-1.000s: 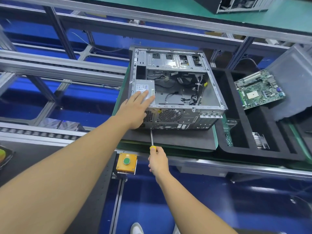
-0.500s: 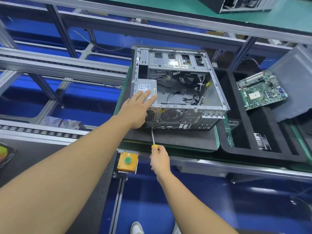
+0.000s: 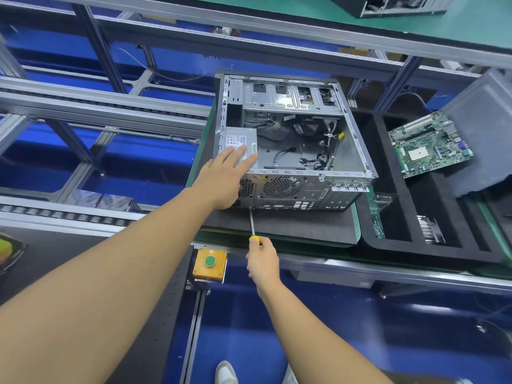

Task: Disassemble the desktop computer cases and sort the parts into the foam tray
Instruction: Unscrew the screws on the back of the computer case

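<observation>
Green motherboard [image 3: 429, 145], black foam tray [image 3: 393, 239], yellow-handled screwdriver [image 3: 252, 225].

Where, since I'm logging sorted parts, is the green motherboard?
In the head view the motherboard lies at the right, on the black foam tray, between the open computer case and a grey panel.

light: bright, even overhead | shadows: soft | edges: wide-angle bowing | focus: sharp
</observation>
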Tool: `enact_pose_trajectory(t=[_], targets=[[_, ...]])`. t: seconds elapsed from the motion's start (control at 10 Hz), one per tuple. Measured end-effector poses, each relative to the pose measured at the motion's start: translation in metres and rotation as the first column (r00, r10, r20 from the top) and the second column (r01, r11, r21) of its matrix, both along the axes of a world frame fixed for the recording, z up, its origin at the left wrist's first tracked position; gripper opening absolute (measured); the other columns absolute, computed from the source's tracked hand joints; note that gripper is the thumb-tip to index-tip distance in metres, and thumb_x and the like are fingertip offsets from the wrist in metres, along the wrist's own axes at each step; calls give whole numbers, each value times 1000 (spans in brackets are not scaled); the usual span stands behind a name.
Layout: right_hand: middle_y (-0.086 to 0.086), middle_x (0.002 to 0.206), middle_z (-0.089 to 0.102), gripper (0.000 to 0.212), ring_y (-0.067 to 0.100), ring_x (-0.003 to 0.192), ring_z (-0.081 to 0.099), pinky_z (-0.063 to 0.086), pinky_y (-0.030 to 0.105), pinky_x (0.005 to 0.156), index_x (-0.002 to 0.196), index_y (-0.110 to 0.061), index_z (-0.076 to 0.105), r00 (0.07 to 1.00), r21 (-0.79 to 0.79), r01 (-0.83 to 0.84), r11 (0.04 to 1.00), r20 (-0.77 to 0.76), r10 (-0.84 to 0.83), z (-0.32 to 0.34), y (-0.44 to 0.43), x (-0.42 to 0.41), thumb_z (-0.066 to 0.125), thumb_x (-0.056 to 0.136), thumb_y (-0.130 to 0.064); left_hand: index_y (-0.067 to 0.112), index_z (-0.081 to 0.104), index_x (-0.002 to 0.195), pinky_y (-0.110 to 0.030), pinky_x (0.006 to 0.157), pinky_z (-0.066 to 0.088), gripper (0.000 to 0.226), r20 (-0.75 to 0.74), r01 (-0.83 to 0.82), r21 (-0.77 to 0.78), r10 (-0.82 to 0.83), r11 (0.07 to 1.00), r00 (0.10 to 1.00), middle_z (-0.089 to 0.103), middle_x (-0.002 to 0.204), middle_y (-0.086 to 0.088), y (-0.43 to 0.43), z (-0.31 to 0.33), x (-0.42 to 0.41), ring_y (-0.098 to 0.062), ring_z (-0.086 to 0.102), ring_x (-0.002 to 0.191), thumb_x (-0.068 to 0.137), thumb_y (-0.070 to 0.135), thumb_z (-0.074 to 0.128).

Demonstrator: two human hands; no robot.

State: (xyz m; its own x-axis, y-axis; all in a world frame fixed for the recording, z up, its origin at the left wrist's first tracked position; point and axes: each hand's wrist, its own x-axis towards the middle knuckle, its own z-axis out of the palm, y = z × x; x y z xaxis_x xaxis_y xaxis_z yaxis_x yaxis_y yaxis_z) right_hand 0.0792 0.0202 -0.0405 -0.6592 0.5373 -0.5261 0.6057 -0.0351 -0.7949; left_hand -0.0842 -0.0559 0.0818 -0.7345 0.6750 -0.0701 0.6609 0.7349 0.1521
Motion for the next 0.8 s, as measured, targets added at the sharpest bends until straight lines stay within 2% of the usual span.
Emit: enact_pose_trajectory(t=[0.1,0.2,0.3,0.4,0.5,0.6,0.7,0.8], targets=[[6,97,66,20,20,79,53,48,39,70,107,-27,56,1000,20,-6,1000,7,6,3,0,-1,39,105,-38,34,1,159,-51,123,19,82,1,1,-1,-1,1000,1000,-6,168,4,0,0,0,-23,-5,154,99,9,51],[7,96,69,19,17,70,55,49,33,60,111,-22,58,997,-74,73,995,-7,-74,8,-2,-3,44,105,-34,34,1,159,-51,123,18,81,0,1,0,-1,1000,1000,-6,168,4,0,0,0,-23,-5,154,100,9,50],[8,90,74,21,13,53,54,49,27,48,111,-12,58,981,-397,187,899,28,-192,18,0,-7,53,104,-31,33,2,159,-51,123,18,80,9,5,-2,-5,1000,1000,-7,168,4,0,2,0,-24,-5,154,100,10,49],[11,93,77,36,13,57,56,50,28,52,113,-3,62,990,-581,137,802,90,-104,21,8,-5,51,105,-36,34,1,159,-50,123,17,80,17,1,-10,-1,1000,1000,-8,168,4,0,3,1,-23,-6,154,100,10,49],[8,92,78,41,13,61,56,51,28,55,113,-2,63,996,-615,48,787,87,7,20,19,-4,46,106,-38,33,1,159,-50,123,18,80,13,-1,-5,1,1000,1000,-7,168,4,0,2,2,-23,-5,154,100,11,49],[6,83,78,35,13,55,57,51,28,52,104,-4,64,997,-547,11,837,67,31,18,27,-4,49,105,-36,33,2,160,-51,123,18,79,18,-2,-1,2,1000,1000,-7,168,4,1,2,2,-23,-5,154,100,13,49],[1,65,67,34,16,52,58,52,28,51,95,-5,63,998,-539,39,841,56,-10,17,25,-4,51,105,-35,32,2,160,-50,123,18,80,7,-2,6,2,1000,1000,-6,168,3,1,1,3,-23,-4,154,99,12,50],[-1,61,59,34,18,53,58,54,30,53,93,-7,62,997,-535,81,841,54,-62,14,18,-4,50,105,-37,33,3,160,-50,123,18,82,5,-2,16,2,1000,1000,-5,168,3,0,1,3,-23,-4,154,97,9,50]])
